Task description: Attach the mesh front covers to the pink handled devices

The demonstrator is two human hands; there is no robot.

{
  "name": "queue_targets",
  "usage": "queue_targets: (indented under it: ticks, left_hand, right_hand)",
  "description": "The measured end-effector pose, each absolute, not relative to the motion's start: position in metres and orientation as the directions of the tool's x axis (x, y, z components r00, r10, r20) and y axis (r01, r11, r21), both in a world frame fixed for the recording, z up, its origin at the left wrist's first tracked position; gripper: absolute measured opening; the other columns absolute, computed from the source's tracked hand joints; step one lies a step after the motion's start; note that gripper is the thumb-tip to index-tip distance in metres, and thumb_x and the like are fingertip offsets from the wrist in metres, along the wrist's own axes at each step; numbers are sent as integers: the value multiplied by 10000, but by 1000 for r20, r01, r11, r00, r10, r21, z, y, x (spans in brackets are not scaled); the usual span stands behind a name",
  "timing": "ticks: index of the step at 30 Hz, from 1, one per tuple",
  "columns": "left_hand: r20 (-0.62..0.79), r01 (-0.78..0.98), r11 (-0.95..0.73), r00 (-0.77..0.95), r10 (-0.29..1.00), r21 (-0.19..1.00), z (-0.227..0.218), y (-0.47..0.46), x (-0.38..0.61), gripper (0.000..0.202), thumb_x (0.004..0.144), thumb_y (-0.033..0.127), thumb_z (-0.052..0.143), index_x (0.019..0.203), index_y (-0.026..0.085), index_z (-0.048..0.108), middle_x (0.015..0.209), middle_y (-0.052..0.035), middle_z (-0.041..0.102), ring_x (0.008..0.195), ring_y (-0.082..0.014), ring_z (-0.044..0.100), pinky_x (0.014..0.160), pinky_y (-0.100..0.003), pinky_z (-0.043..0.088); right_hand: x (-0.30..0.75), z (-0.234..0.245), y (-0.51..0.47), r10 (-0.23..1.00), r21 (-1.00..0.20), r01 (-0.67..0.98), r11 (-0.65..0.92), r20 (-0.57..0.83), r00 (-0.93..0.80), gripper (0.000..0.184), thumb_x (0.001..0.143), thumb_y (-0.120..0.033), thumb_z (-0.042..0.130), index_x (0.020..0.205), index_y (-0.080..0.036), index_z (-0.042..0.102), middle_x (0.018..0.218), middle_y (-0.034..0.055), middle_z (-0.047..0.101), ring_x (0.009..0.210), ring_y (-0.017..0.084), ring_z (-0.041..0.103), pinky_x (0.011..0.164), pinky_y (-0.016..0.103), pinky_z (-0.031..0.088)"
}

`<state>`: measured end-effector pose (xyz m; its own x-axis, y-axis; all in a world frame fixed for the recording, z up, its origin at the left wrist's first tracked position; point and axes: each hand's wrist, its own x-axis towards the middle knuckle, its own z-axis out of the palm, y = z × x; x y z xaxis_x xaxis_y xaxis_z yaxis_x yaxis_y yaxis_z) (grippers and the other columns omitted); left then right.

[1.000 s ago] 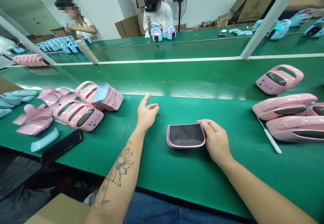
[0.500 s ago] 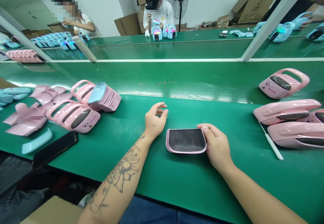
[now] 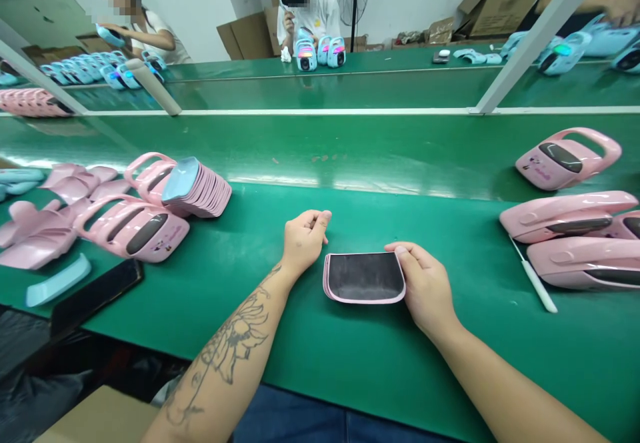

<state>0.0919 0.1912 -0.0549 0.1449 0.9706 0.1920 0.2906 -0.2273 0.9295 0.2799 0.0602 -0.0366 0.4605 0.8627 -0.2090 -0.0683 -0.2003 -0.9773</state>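
Your left hand (image 3: 305,239) is curling into a loose fist on the green tabletop (image 3: 350,356), clenching nothing that shows, and its knuckles are sitting just beside the pink-rimmed shell (image 3: 364,277). That shell is lying flat between your hands at about 12 o'clock, with its dark lining facing up. Your right hand (image 3: 427,286) is touching the shell's right edge, thumb and fingers bending against it, but I cannot tell whether that grip is grasping it or only resting there.

At 10 o'clock, a leaning stack of pink shells (image 3: 197,189) is pressing against a pink handled case (image 3: 133,229), with loose pink parts (image 3: 40,236) lying farther left. A black smartphone (image 3: 95,299) is lying near the tabletop's edge at 8 o'clock. At 3 o'clock, more pink cases (image 3: 565,219) are lying beside a slim white tool (image 3: 537,286). Beyond the divider at 12 o'clock, a co-worker (image 3: 305,13) is sitting behind pale blue cases (image 3: 306,56).
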Motion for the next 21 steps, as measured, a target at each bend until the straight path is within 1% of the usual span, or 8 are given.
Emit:
queue_targets:
  ticks: [1,2,5,7,8,11,17,21]
  left_hand:
    - [194,307,-232,150,970,923,-55,191,92,341,965,470,645,769,203,725,480,22,600,454,-133,582,546,-258,451]
    - [201,315,-240,151,968,918,-56,191,91,333,964,462,644,774,200,722,490,22,606,459,-132,588,547,-257,453]
    - [211,306,-246,145,967,920,-58,192,93,204,926,390,676,922,201,754,586,18,665,547,-145,652,596,-257,501]
    - [214,297,-248,144,966,922,-60,193,94,196,908,350,676,1004,200,758,683,3,716,622,-153,686,645,-264,538]
    - [212,294,-248,147,966,923,-61,194,95,198,902,340,674,1012,198,758,727,-5,734,643,-154,692,656,-268,548]
    - [199,297,-242,168,965,924,-62,194,95,187,891,328,671,980,191,761,785,-23,761,656,-154,693,658,-279,557]
    - [176,316,-226,181,968,921,-61,192,93,191,870,328,685,980,199,771,799,-28,768,688,-167,704,680,-295,562]
    - [174,301,-221,178,969,927,-59,192,93,181,865,326,685,959,195,769,786,-29,765,682,-167,699,674,-296,556]
  right_hand:
    - [280,-37,60,863,-978,-68,-199,-208,461,366,852,-565,678,891,-210,759,651,2,625,565,161,553,515,272,454]
    - [280,-37,60,863,-978,-64,-200,-207,461,364,854,-563,674,888,-210,760,650,2,623,567,160,550,514,270,452]
    - [280,-36,60,865,-976,-46,-211,-208,457,354,865,-552,654,877,-213,755,653,4,627,573,162,549,515,268,450]
    - [280,-36,60,865,-975,-51,-217,-216,453,353,868,-552,652,882,-213,751,661,2,631,576,162,553,519,267,450]
    - [280,-36,60,866,-974,-59,-220,-222,449,357,869,-556,655,890,-212,750,668,1,634,582,161,558,525,265,453]
    - [281,-37,60,867,-971,-79,-227,-239,437,380,869,-577,666,911,-208,749,693,1,646,603,158,570,544,259,457]
    - [280,-35,59,869,-969,-37,-244,-235,435,392,862,-579,648,901,-203,752,683,0,639,601,150,532,543,255,430]
    - [278,-33,60,863,-965,-75,-250,-257,436,409,848,-594,652,913,-202,746,692,2,644,607,162,555,549,267,448]
